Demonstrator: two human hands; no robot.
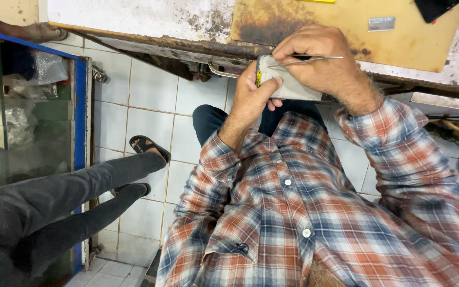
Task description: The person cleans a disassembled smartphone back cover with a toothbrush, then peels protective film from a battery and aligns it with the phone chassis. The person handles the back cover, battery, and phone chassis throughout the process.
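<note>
My left hand (pixel 253 95) grips a small flat grey device (pixel 288 85) with a yellow strip at its left end, held above my lap near the edge of the workbench (pixel 150 21). In my right hand (pixel 320 61) sit thin metal tweezers (pixel 306 60), pinched between the fingers, their tips lying over the top of the device. Both arms wear a plaid shirt. The device's far side is hidden under my right hand.
A worn yellow mat (pixel 394 37) lies on the bench. A glass display case with a blue frame (pixel 81 106) stands at the left. Another person's dark-trousered legs and sandalled feet (pixel 144 146) stretch across the white tiled floor.
</note>
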